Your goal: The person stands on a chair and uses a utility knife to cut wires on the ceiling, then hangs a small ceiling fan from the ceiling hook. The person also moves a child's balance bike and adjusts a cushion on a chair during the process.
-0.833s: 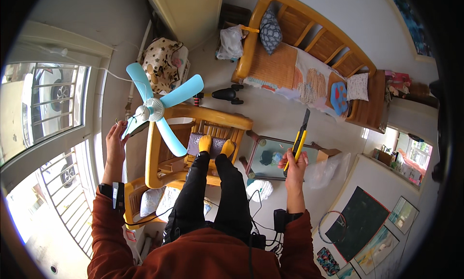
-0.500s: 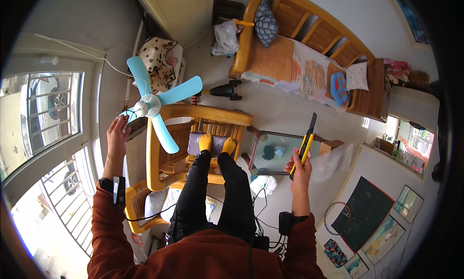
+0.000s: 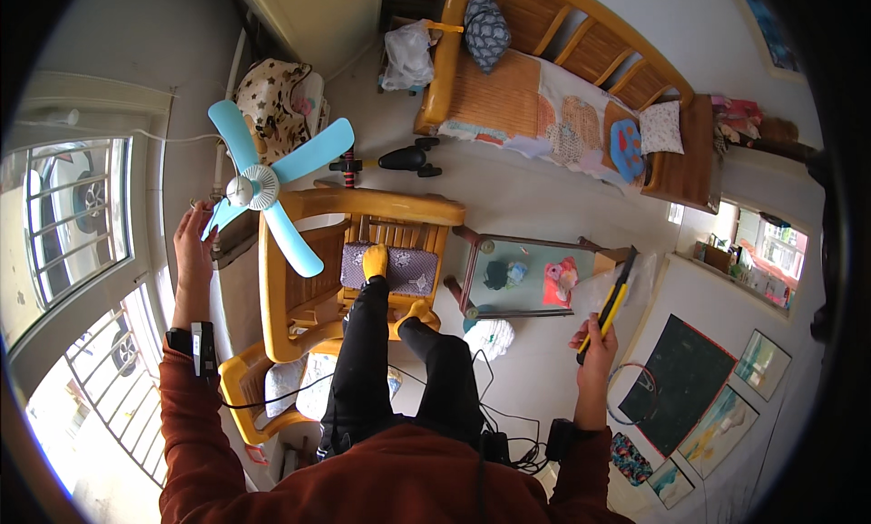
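Observation:
My right hand (image 3: 595,353) grips a yellow and black utility knife (image 3: 611,307), its dark blade end pointing up and away. At the left, my left hand (image 3: 192,238) is raised beside a light-blue ceiling fan (image 3: 257,188) with a white hub and several blades. Its fingers are bent close to the lower left blade. A thin dark strand (image 3: 214,219) shows at the fingertips, but I cannot make out just what they pinch. From the fan's side a white cord (image 3: 172,139) runs to the left.
My feet are on a wooden armchair (image 3: 363,197), one on its patterned cushion (image 3: 410,272), the other at the seat's edge. A glass-topped table (image 3: 522,293) stands to the right, a wooden sofa (image 3: 508,97) beyond. Barred windows (image 3: 77,202) line the left. Cables (image 3: 517,447) hang beside my legs.
The knife has moved right and nearer to me, uncovering a pink item on the table. My right foot has shifted back to the seat's edge. The view has shifted; my left hand stays by the fan.

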{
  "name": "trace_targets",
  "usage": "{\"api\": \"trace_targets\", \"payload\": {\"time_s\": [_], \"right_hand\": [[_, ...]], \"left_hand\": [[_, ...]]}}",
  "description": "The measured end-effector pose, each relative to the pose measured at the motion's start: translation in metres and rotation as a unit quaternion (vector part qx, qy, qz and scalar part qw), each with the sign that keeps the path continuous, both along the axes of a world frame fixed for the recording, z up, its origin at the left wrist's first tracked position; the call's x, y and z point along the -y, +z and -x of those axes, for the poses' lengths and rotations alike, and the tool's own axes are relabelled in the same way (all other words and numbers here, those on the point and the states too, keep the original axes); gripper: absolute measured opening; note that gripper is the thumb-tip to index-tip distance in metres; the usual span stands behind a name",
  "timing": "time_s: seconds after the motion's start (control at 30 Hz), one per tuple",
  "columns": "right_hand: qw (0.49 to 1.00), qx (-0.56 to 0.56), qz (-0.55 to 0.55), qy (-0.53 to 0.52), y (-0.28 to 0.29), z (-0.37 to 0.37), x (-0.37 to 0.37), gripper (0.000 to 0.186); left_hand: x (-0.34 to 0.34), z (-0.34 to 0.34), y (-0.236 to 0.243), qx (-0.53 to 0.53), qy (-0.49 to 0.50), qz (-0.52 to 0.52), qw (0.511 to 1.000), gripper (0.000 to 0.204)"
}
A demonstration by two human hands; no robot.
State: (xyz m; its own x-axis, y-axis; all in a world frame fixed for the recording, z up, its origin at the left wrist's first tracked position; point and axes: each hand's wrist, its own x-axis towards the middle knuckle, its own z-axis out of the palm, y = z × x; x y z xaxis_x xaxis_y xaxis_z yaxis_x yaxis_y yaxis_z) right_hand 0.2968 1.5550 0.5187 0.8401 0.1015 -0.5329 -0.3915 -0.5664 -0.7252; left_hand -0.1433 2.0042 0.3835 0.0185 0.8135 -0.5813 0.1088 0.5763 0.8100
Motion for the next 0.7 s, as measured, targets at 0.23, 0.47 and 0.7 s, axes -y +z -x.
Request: {"api": "trace_targets", "payload": {"time_s": [0.23,0.47,0.7], "right_hand": [[0.999,0.008,-0.032,-0.012,-0.045,-0.006,0.017,0.011],[0.985,0.036,-0.156,0.062,-0.184,-0.008,0.022,0.012],[0.984,-0.016,-0.175,0.024,-0.235,0.014,0.088,0.011]], "left_hand": [[-0.028,0.004,-0.008,-0.043,-0.019,-0.083,0.995,0.034],[-0.015,-0.015,-0.042,-0.008,-0.012,-0.274,0.962,0.037],[0.022,-0.034,-0.083,0.001,0.063,-0.278,0.959,0.026]]}}
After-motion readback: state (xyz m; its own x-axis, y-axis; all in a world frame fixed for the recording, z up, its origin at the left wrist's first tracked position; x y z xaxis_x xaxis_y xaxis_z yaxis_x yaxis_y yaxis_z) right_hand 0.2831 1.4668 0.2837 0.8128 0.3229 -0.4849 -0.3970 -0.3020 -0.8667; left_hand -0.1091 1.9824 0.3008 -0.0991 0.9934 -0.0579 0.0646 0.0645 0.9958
